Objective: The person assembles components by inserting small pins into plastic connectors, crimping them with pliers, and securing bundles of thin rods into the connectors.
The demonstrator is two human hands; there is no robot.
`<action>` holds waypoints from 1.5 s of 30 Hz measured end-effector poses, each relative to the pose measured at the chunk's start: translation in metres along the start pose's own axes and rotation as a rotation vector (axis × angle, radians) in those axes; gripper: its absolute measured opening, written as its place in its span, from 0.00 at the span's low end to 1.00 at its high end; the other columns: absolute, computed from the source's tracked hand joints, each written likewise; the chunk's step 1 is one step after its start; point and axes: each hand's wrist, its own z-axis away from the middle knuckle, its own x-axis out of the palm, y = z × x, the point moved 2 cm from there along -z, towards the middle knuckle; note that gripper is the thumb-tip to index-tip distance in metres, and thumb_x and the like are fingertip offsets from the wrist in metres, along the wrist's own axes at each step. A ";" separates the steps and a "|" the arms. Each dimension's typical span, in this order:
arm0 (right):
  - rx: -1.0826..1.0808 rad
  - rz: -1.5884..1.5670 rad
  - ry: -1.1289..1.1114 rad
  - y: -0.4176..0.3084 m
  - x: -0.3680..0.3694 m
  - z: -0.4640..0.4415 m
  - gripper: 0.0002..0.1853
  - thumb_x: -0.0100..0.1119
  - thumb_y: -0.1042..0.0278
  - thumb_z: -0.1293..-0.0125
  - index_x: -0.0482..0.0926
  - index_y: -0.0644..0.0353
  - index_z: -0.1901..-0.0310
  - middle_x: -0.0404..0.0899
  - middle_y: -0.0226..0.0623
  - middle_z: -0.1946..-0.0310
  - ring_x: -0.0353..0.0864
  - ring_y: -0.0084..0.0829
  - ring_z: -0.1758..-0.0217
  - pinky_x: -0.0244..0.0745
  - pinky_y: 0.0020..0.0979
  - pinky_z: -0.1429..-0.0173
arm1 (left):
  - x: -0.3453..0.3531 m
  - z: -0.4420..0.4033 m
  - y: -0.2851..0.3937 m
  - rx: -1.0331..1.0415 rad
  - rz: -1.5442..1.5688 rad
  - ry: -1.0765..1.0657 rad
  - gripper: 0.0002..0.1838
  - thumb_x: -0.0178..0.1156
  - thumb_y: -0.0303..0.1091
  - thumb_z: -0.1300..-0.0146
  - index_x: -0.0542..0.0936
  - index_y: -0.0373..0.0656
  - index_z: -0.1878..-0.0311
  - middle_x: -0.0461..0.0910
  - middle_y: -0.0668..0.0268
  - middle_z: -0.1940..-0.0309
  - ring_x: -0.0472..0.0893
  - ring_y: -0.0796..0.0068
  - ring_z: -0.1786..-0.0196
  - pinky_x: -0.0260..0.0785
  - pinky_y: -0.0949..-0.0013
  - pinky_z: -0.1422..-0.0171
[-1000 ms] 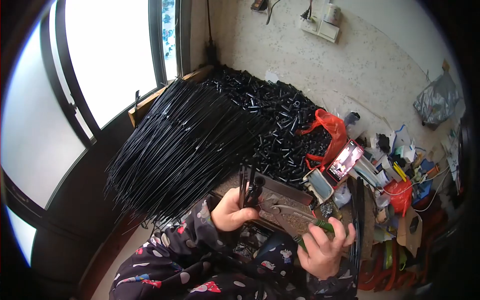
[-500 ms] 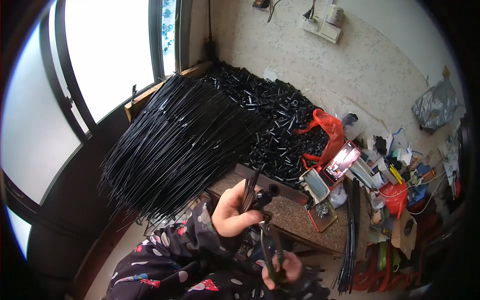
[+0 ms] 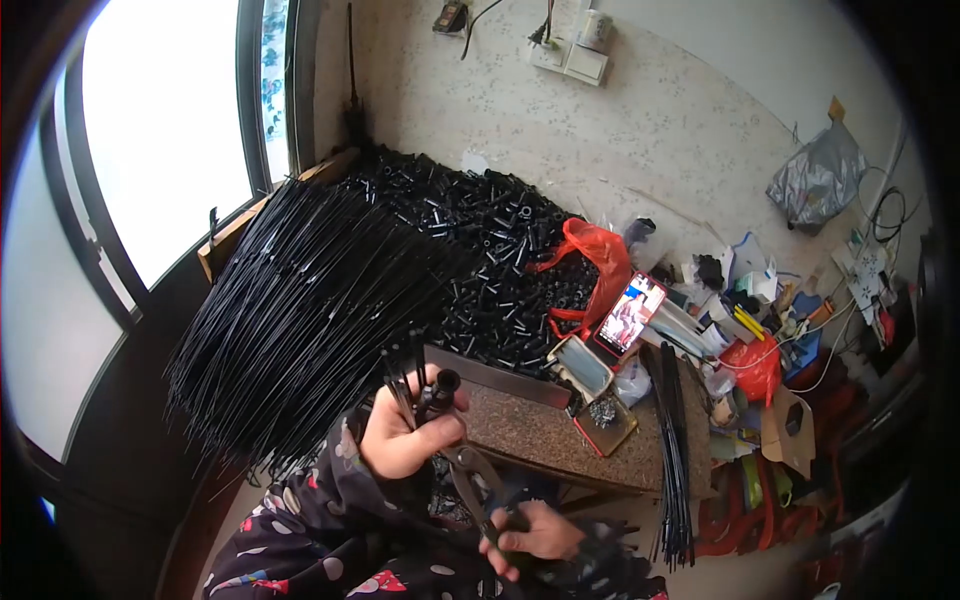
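Observation:
My left hand (image 3: 398, 436) is closed round a short black tubular piece (image 3: 440, 392), its round open end facing up, together with several thin black rods (image 3: 402, 372) that stick up past the fingers. My right hand (image 3: 542, 530), lower down, wraps round the handles of a pair of pliers (image 3: 472, 484). The head of the pliers is just below the tubular piece, by my left thumb; whether the jaws grip anything is hidden.
A big bundle of black rods (image 3: 290, 320) lies left of a heap of black tubular pieces (image 3: 480, 240). On the speckled table (image 3: 510, 430) are a lit phone (image 3: 630, 313), a small tray of metal bits (image 3: 605, 412) and another rod bundle (image 3: 675, 460). A red bag (image 3: 598, 262) sits behind.
The camera view has shifted, so the surroundings sit further left. Both hands still hold the same things; the right hand and pliers show more fully now.

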 end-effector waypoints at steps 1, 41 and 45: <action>0.038 0.063 -0.078 0.006 -0.007 -0.007 0.18 0.57 0.71 0.39 0.65 0.66 0.51 0.76 0.36 0.74 0.75 0.24 0.76 0.72 0.27 0.70 | 0.003 -0.001 0.001 -0.035 -0.008 -0.026 0.10 0.60 0.26 0.48 0.73 0.37 0.61 0.74 0.72 0.72 0.72 0.86 0.70 0.64 0.79 0.64; -0.007 0.100 0.124 0.000 -0.006 0.003 0.22 0.47 0.66 0.33 0.59 0.68 0.42 0.74 0.40 0.69 0.74 0.26 0.71 0.71 0.25 0.63 | 0.008 -0.008 -0.017 -0.046 -0.154 -0.016 0.19 0.74 0.28 0.63 0.73 0.41 0.69 0.73 0.72 0.73 0.70 0.83 0.68 0.62 0.77 0.64; -0.032 0.047 0.172 0.028 -0.007 -0.009 0.12 0.51 0.69 0.35 0.67 0.65 0.54 0.70 0.34 0.76 0.70 0.22 0.75 0.66 0.22 0.72 | 0.014 -0.004 -0.041 -0.148 -0.077 0.080 0.17 0.72 0.26 0.58 0.73 0.39 0.66 0.72 0.75 0.75 0.70 0.87 0.70 0.62 0.80 0.66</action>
